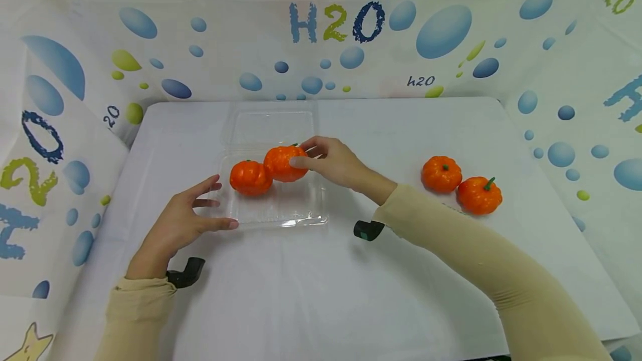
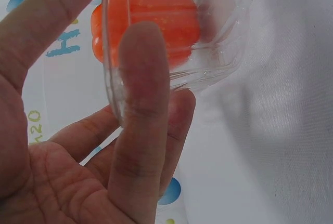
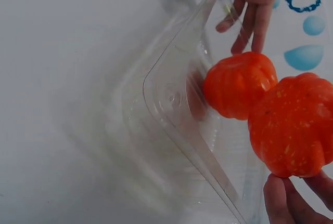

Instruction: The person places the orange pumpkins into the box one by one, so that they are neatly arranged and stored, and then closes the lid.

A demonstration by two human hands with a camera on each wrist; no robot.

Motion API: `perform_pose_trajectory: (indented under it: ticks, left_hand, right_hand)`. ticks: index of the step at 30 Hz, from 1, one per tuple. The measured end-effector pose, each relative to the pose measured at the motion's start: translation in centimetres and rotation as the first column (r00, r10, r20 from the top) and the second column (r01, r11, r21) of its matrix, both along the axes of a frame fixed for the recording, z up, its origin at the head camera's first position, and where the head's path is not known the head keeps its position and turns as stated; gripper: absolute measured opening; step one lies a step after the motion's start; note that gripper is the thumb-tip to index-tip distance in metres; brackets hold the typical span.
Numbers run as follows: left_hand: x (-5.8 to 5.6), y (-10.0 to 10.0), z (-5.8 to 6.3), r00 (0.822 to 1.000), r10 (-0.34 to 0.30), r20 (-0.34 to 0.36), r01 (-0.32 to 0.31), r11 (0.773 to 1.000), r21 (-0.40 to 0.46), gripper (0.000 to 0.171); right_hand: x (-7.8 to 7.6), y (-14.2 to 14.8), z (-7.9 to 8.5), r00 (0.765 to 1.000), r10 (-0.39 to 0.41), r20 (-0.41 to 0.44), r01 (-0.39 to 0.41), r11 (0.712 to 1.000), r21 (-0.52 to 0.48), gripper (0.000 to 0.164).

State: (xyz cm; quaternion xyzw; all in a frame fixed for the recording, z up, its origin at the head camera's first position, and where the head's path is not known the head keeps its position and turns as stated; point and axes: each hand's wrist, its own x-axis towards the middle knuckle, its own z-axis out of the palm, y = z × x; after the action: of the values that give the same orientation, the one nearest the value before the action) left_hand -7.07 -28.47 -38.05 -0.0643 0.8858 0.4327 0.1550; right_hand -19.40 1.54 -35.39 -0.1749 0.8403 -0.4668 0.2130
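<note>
A clear plastic clamshell box [image 1: 301, 205] lies with its lid [image 1: 273, 124] folded back, away from the person. One small orange pumpkin [image 1: 249, 178] sits in its left part. Above the box, my right hand [image 1: 338, 163] pinches a second orange pumpkin [image 1: 283, 164] between thumb and fingers, close beside the first. My left hand [image 1: 188, 216] is at the box's left side with fingers spread, the thumb [image 2: 143, 73] right at the rim. The right wrist view shows the held pumpkin [image 3: 294, 125] in front of the box wall, its underside toward the camera.
Two more orange pumpkins, one [image 1: 441, 174] behind the other [image 1: 480, 195], rest on the right part of the white table [image 1: 281, 299]. A curtain [image 1: 225, 32] printed with blue and green drops stands behind and at the sides.
</note>
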Motion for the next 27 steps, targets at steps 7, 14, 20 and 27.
perform_pose_trajectory:
  ticks: [7, 14, 20, 27]
  left_hand:
    - [0.1, 0.0, 0.0, 1.000, -0.006, -0.001, 0.006, 1.000, 0.000, 0.116]
    - [0.0, -0.1, 0.0, 1.000, -0.007, 0.001, 0.007, 1.000, -0.001, 0.117]
    - [-0.2, -0.1, 0.2, 1.000, -0.010, 0.005, 0.010, 1.000, 0.001, 0.116]
    - [-0.3, -0.3, 0.5, 1.000, -0.013, -0.005, 0.013, 1.000, 0.012, 0.116]
  right_hand:
    - [-0.1, 0.0, -0.6, 0.989, 0.052, -0.136, -0.038, 0.994, 0.105, 0.051]
    - [0.1, -0.2, -1.2, 0.955, 0.087, -0.283, -0.015, 0.969, 0.248, 0.051]
    - [0.2, -0.5, -1.4, 0.919, 0.130, -0.371, 0.012, 0.935, 0.356, 0.052]
    - [-0.1, -0.5, -1.4, 0.891, 0.174, -0.418, 0.010, 0.915, 0.403, 0.049]
